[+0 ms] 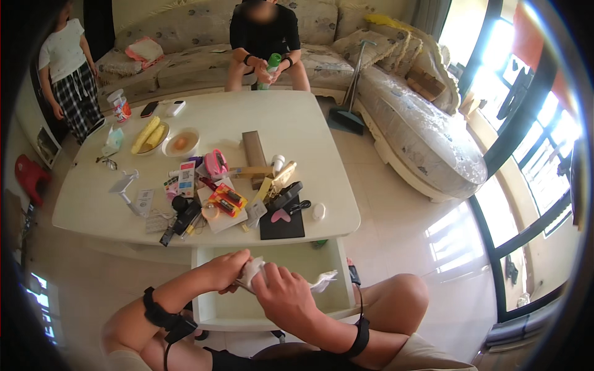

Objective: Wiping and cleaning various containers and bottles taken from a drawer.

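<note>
Both hands meet over the open white drawer (274,310). My left hand (227,271) grips one end of a slim, mostly hidden object (244,285); what it is I cannot tell. With its fingers bent, my right hand (290,294) presses a crumpled white tissue (254,270) against that object. A second piece of white tissue or thin plastic (324,281) shows past the right hand's knuckles, above the drawer's right side. The drawer's pale bottom is visible around my hands. A small green item (319,243) lies at its back right corner.
A cluttered white table (325,195) stands before me, with batteries in packaging (227,200), a black folder-like sheet (283,222), a long brown box (254,153), a bowl (194,147) and corn (149,135). One person sits opposite holding a green can (273,62); another stands left.
</note>
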